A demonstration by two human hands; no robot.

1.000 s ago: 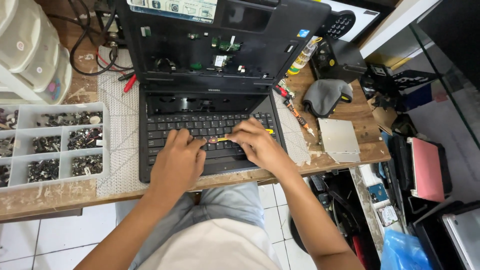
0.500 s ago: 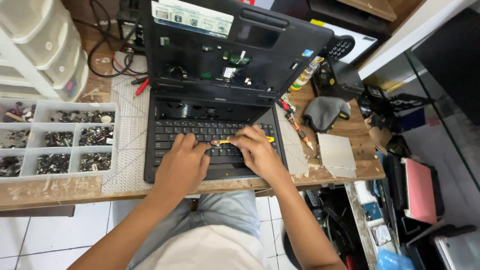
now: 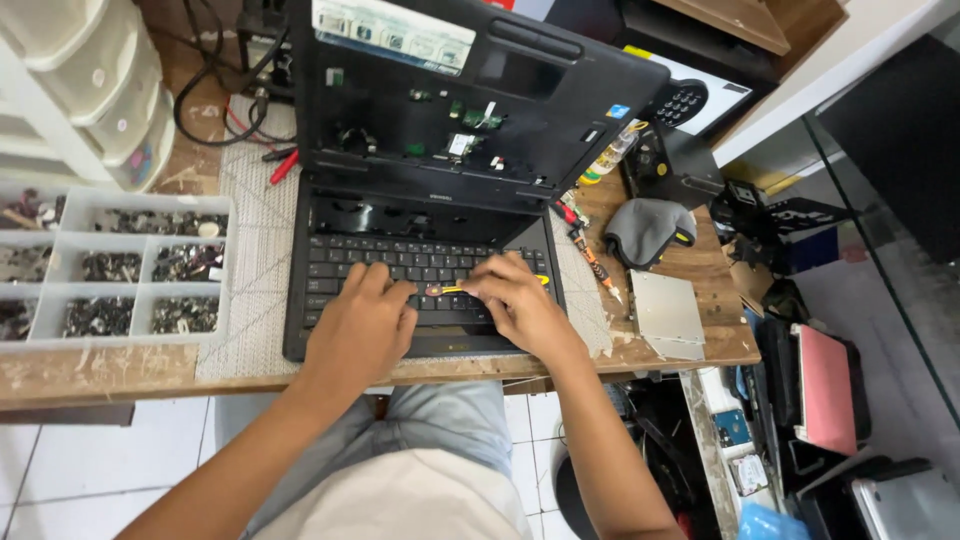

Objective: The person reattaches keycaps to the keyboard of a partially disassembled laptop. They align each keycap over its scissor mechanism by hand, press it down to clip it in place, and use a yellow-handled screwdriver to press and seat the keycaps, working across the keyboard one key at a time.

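With my right hand (image 3: 515,305) gripping the yellow screwdriver (image 3: 452,291) over the laptop (image 3: 430,265) keyboard, left hand (image 3: 362,325) resting flat beside it, I'd keep the tip low and steady

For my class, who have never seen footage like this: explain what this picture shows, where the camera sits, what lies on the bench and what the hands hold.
The camera sits on a person's head and looks down. No machine: two bare hands. The left hand rests on the keyboard of an opened black laptop. The right hand holds a thin yellow tool over the keys. On the wooden bench lie a parts tray of small metal bits, a grey cloth, a screwdriver and a flat silver drive.
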